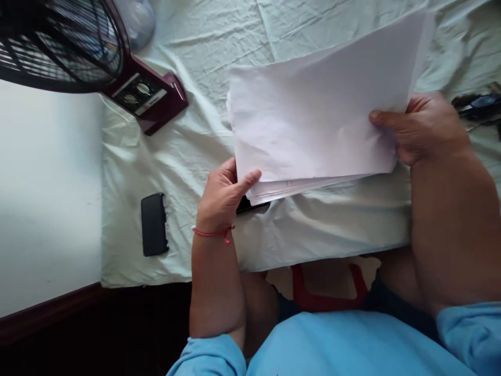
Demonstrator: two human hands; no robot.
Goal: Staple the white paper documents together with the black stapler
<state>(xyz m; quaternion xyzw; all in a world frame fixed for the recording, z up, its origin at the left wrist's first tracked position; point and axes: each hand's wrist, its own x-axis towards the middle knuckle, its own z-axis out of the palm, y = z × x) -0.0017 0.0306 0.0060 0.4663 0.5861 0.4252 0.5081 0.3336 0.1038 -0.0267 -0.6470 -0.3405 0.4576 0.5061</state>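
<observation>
A stack of white paper sheets (313, 115) is held up over the cloth-covered table, its right end raised higher in the view. My left hand (225, 193), with a red string bracelet at the wrist, grips the lower left corner, thumb on top. On the right edge, my right hand (426, 128) pinches the sheets with its thumb across the upper face. The top sheet looks blank; faint marks show on a sheet below along the near edge. Fingers of both hands are partly hidden under the paper. Beneath the stack's lower left corner, a dark flat object (253, 206) peeks out.
A maroon fan (156, 102) stands at the upper left, beside a clear plastic item (136, 23). A black rectangular case (154, 224) lies on the wrinkled pale tablecloth (188, 156). Dark small items (479, 104) sit at the far right. Below the table edge is a red stool (329, 302).
</observation>
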